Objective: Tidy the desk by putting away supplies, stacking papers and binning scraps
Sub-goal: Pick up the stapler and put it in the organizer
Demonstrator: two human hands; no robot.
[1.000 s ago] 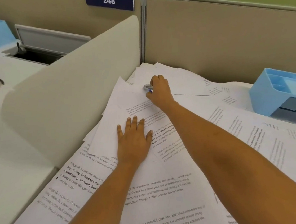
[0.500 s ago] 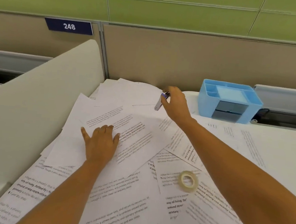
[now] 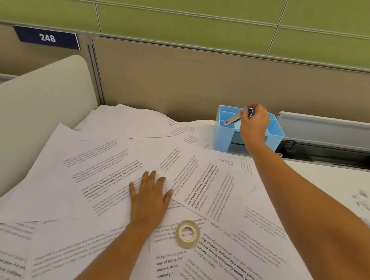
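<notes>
The right hand [image 3: 255, 122] is pinching a slim silvery tool [image 3: 233, 119] by its purple end, holding it tilted over the open compartments of the blue plastic organizer [image 3: 222, 137] at the back of the surface [image 3: 333, 180]. I can't tell what's lying inside them. The left hand [image 3: 149, 198] is pressing flat, fingers spread, on loose printed sheets [image 3: 109, 166]. A clear tape roll [image 3: 188, 233] is lying just beside it.

Your left hand [image 3: 150, 200] lies flat, palm down, with the fingers straight and a little spread; its forearm comes up from the bottom edge. Your right arm is stretched far forward, almost straight, and your right hand [image 3: 254, 121] has the fingers curled, pinching a small metal tool [image 3: 234, 118] at its end.
</notes>
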